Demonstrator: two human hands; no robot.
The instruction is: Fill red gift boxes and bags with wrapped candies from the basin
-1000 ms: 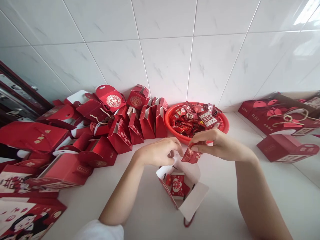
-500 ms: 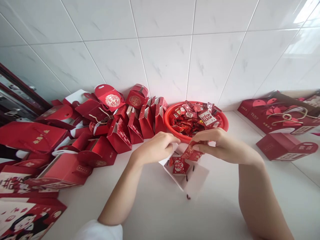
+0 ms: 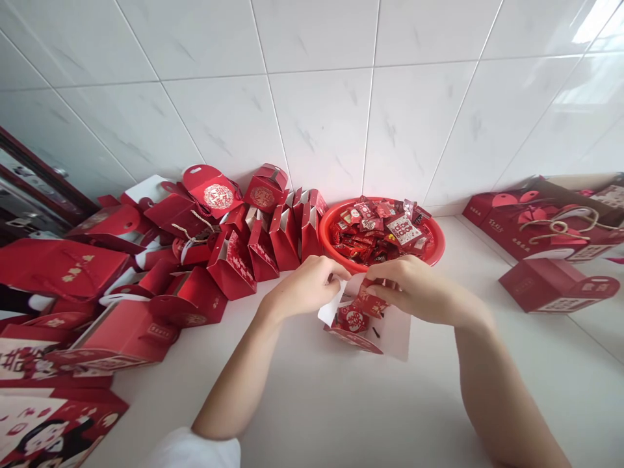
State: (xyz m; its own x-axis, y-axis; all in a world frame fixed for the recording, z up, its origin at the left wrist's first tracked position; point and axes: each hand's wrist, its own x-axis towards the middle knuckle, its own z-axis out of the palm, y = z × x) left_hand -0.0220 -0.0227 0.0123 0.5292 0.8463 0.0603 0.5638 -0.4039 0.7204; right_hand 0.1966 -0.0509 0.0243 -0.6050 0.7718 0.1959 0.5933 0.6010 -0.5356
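A small gift box (image 3: 397,333), red outside and white inside, is open at the top in front of me. My left hand (image 3: 311,283) is closed on the box's far left edge. Between the thumb and fingers of my right hand (image 3: 418,287) is a red candy packet (image 3: 369,304), held in the box's opening. Another red packet (image 3: 353,319) with white lettering lies inside the box. Just beyond my hands stands a red plastic basket (image 3: 437,250) heaped with wrapped sweets (image 3: 403,229).
Many red gift boxes (image 3: 188,296) crowd the left side, several standing upright in a row (image 3: 285,237) beside the basket. At the right are a single red box (image 3: 556,286) and a larger box (image 3: 507,224) with rope handles. A white tiled wall (image 3: 316,130) rises behind.
My right hand has lowered the candy packet slightly to the left, further into the box. The box has tilted, so more of its red outer side shows.
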